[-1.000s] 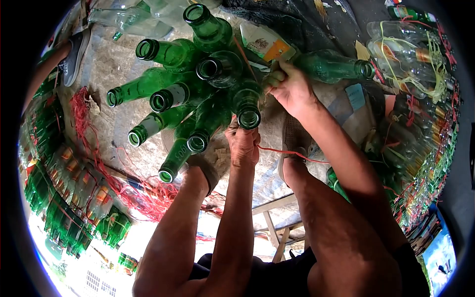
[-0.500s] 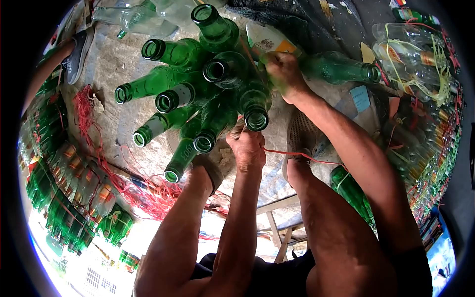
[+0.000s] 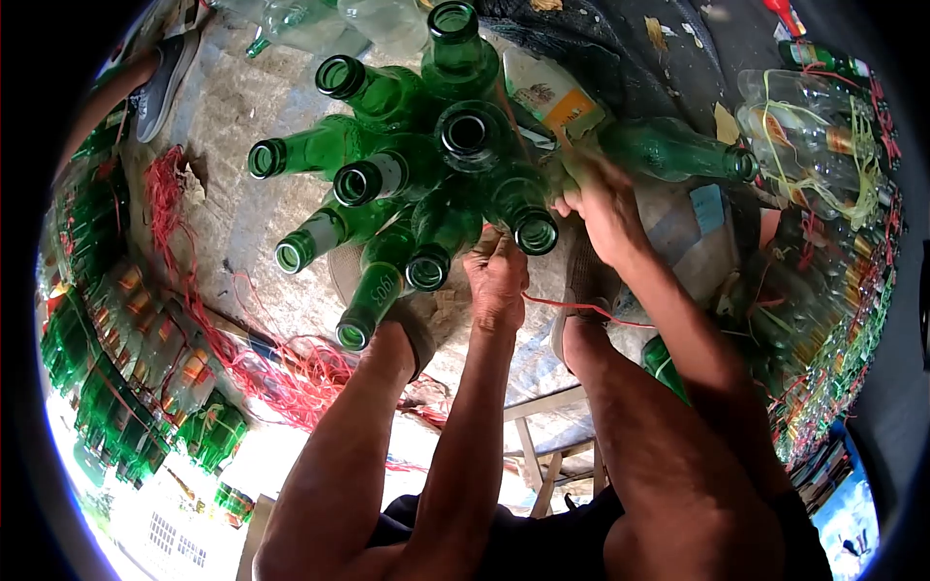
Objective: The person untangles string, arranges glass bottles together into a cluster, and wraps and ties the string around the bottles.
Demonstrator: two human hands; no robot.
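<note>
Several green glass bottles (image 3: 387, 174) stand bunched together, their open necks fanned toward me. Under the near necks, my left hand (image 3: 496, 276) is closed on a red string (image 3: 591, 308), which trails right across my ankle. My right hand (image 3: 599, 198) is right of the bunch, slightly blurred, with its fingers bent together near the string that runs round the bottles; what they pinch is too small to make out. A lone green bottle (image 3: 673, 150) lies just beyond that hand, beside a white and orange carton (image 3: 552, 94).
Tangled red string (image 3: 291, 382) lies on the floor at the left. Tied bottles line the left side (image 3: 97, 349) and right side (image 3: 823, 290). Clear bottles (image 3: 320, 24) lie at the back. Another person's shoe (image 3: 165, 87) is at the upper left. A wooden frame (image 3: 542, 426) stands between my legs.
The view has shifted, so the bunch appears farther right. My right hand has moved down and away from the carton. My left hand still grips at the lower side of the bunch.
</note>
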